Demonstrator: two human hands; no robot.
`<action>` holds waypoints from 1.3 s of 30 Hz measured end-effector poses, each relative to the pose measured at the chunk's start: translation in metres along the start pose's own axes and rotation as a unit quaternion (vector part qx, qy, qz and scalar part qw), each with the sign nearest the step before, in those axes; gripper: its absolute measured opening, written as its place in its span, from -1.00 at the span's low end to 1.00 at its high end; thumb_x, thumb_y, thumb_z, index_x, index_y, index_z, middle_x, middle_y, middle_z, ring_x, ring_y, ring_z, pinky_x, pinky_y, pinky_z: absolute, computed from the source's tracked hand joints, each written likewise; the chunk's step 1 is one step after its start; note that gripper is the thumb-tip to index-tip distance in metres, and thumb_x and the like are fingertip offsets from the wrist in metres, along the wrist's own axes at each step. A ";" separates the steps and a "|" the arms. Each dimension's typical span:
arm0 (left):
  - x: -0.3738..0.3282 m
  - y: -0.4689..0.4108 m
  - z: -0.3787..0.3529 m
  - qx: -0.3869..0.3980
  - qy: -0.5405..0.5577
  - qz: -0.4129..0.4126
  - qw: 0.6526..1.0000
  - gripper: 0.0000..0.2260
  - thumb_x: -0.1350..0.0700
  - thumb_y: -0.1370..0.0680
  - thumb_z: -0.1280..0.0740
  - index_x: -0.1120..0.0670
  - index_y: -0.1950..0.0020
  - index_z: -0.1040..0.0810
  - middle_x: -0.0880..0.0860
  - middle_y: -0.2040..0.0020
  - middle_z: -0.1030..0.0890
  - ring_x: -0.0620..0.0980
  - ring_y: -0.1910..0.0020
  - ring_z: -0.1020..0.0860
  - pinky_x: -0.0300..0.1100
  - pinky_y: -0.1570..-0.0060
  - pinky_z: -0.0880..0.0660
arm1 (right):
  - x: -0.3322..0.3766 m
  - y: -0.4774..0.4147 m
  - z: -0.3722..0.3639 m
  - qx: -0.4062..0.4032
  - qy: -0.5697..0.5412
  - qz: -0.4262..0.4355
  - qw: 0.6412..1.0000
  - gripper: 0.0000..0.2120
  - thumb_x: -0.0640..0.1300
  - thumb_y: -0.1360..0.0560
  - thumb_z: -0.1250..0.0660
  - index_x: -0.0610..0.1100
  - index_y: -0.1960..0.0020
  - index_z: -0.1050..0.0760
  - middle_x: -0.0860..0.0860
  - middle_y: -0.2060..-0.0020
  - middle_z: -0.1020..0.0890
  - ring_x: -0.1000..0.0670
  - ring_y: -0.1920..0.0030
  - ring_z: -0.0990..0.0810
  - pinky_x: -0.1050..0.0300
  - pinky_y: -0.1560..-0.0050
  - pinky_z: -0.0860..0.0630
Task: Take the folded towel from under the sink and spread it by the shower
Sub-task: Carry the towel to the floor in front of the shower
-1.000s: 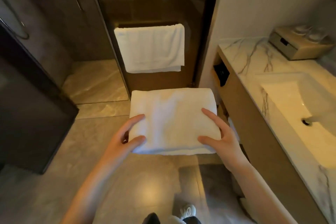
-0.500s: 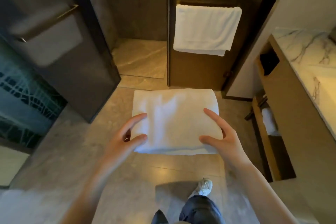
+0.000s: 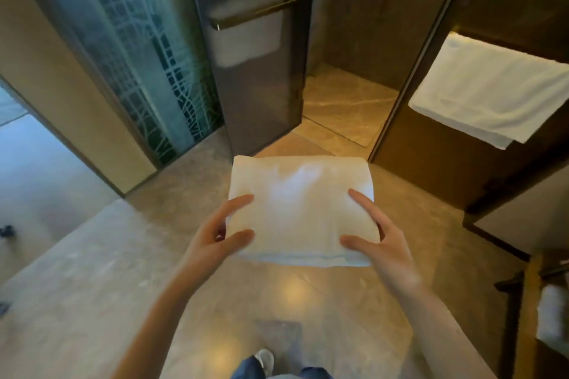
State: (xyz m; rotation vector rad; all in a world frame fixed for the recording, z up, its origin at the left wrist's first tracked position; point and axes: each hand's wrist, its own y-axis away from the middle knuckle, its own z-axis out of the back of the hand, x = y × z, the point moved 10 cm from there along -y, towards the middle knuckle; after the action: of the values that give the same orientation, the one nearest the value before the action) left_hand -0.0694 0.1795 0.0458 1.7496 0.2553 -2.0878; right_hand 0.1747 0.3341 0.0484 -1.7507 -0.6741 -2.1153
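Note:
A folded white towel (image 3: pixel 300 209) is held flat in front of me, above the tiled floor. My left hand (image 3: pixel 215 235) grips its left edge, thumb and forefinger on top and the other fingers hidden below. My right hand (image 3: pixel 380 238) grips the right edge the same way. Straight ahead is the open shower doorway (image 3: pixel 345 95), with its lit stone floor just beyond the towel's far edge.
A dark glass shower door (image 3: pixel 255 71) with a brass handle stands open to the left of the doorway. Another white towel (image 3: pixel 492 95) hangs on the glass panel at right. The vanity's shelf (image 3: pixel 551 317) is at the lower right. A frosted patterned panel (image 3: pixel 147 49) stands left.
The view has swung left from the sink; the shower doorway now lies straight ahead and the vanity has slid to the right edge. Both hands keep the same hold on the towel.

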 end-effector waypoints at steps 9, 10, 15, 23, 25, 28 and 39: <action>0.023 0.071 0.020 -0.100 0.029 0.052 0.993 -0.52 -0.08 -0.40 -0.43 -0.29 -0.31 -0.47 -0.25 -0.23 -0.53 -0.15 -0.13 -0.57 -0.14 -0.07 -0.58 | -0.006 0.009 -0.044 0.105 -0.004 0.021 0.994 -0.31 -0.34 -0.36 -0.49 0.33 -0.26 -0.49 0.55 -0.14 -0.46 0.51 -0.10 -0.42 0.54 0.11 -0.46; 0.026 0.075 0.024 -0.105 0.033 0.054 0.992 -0.53 -0.02 -0.42 -0.43 -0.26 -0.31 -0.47 -0.19 -0.25 -0.54 -0.10 -0.14 -0.58 -0.09 -0.10 -0.57 | -0.007 0.009 -0.050 0.113 -0.006 0.020 0.993 -0.31 -0.35 -0.37 -0.48 0.32 -0.27 -0.49 0.54 -0.15 -0.47 0.51 -0.10 -0.42 0.57 0.12 -0.44; 0.041 0.072 0.057 -0.116 0.043 0.061 0.990 -0.53 -0.01 -0.43 -0.45 -0.25 -0.32 -0.47 -0.12 -0.29 -0.52 -0.07 -0.14 -0.57 -0.19 -0.02 -0.58 | -0.005 -0.005 -0.088 0.129 -0.004 0.021 0.991 -0.29 -0.37 -0.37 -0.47 0.33 -0.27 -0.49 0.48 -0.19 -0.48 0.46 -0.16 -0.43 0.53 0.07 -0.46; 0.069 0.003 0.152 -0.052 0.030 0.062 0.996 -0.47 -0.21 -0.35 -0.40 -0.36 -0.32 -0.41 -0.46 -0.17 -0.45 -0.29 -0.10 -0.53 -0.19 -0.07 -0.53 | -0.001 -0.056 -0.172 0.074 -0.011 0.011 0.997 -0.30 -0.33 -0.36 -0.49 0.32 -0.29 -0.47 0.42 -0.22 -0.49 0.37 -0.18 -0.47 0.45 0.04 -0.51; 0.070 -0.019 0.182 -0.026 0.035 0.056 0.997 -0.47 -0.18 -0.37 -0.40 -0.35 -0.33 -0.41 -0.45 -0.16 -0.47 -0.28 -0.10 -0.55 -0.17 -0.05 -0.56 | 0.001 -0.071 -0.196 0.054 -0.024 0.004 0.998 -0.30 -0.34 -0.36 -0.49 0.31 -0.29 -0.48 0.39 -0.21 -0.51 0.32 -0.16 -0.51 0.41 0.04 -0.53; 0.071 -0.049 0.223 0.003 0.053 0.055 0.997 -0.49 -0.09 -0.41 -0.42 -0.31 -0.34 -0.43 -0.36 -0.18 -0.51 -0.17 -0.13 -0.58 -0.12 -0.07 -0.59 | 0.007 -0.090 -0.233 0.036 -0.036 -0.012 0.999 -0.30 -0.34 -0.36 -0.49 0.32 -0.28 -0.48 0.38 -0.16 -0.55 0.28 -0.08 -0.57 0.37 0.09 -0.56; 0.060 -0.161 0.276 0.100 0.027 0.027 0.994 -0.55 0.12 -0.52 -0.38 -0.28 -0.33 -0.44 -0.27 -0.29 -0.45 -0.24 -0.18 -0.50 -0.23 -0.06 -0.54 | 0.026 -0.155 -0.266 -0.050 -0.029 -0.036 0.998 -0.28 -0.29 -0.34 -0.51 0.33 -0.31 -0.44 0.41 -0.17 -0.51 0.30 -0.09 -0.52 0.28 0.09 -0.59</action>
State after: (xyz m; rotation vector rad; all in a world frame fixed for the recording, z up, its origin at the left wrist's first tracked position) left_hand -0.3922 0.2060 0.0240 1.9067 0.0132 -2.0917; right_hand -0.1320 0.3217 0.0122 -1.8742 -0.6679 -2.1877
